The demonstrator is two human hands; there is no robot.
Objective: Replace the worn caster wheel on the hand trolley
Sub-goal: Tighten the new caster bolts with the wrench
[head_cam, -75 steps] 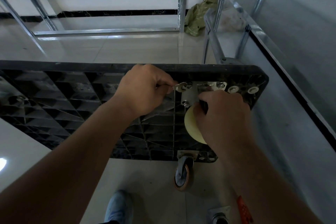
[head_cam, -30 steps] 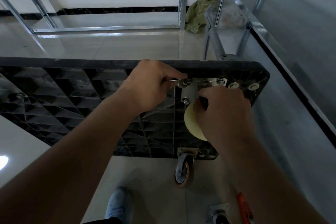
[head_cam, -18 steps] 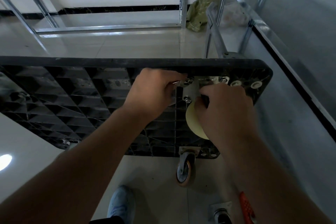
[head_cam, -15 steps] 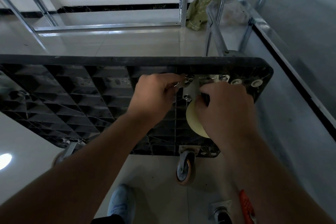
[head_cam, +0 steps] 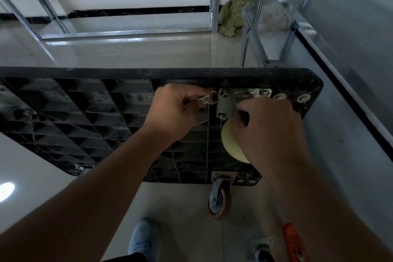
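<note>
While you lean over the upturned trolley, this is how things stand, part by part.

Trolley: the black ribbed underside of the hand trolley [head_cam: 63, 112] faces you, standing on edge on the tiled floor [head_cam: 148, 53], its metal handle frame [head_cam: 253, 34] beyond the top edge.

Left hand: your left hand [head_cam: 174, 112] has its fingers curled round the handle of a small open-ended wrench [head_cam: 209, 99]; the wrench head pokes out just past your fingertips.

Wrench head: it sits just left of the upper-left bolt [head_cam: 224, 92] of the mounting plate; whether the head touches that bolt you cannot tell.

Mounting plate: the bright metal mounting plate [head_cam: 227, 104] lies against the trolley corner between your two hands, with another bolt [head_cam: 264, 92] at its upper right and a third [head_cam: 222, 116] at its lower left, close beside your right fingertips.

Right hand: your right hand [head_cam: 270, 130] is clamped over the new caster, fingers curled down round its dark fork just below the plate.

New caster wheel: the pale yellow caster wheel [head_cam: 231, 140] shows under your right palm, its left half visible, the rest hidden by the hand.

Other casters: an orange-rimmed caster [head_cam: 219, 202] hangs from the trolley's near edge, below your right wrist; a loose caster with its plate [head_cam: 262, 249] lies on the floor, nearer to you.

Floor items: an orange tool handle [head_cam: 294, 244] lies just right of that loose caster; your light shoe [head_cam: 144, 238] is lower left of it; a green bag [head_cam: 234, 15] sits far beyond your fingers by the shelving frame [head_cam: 127, 32].
</note>
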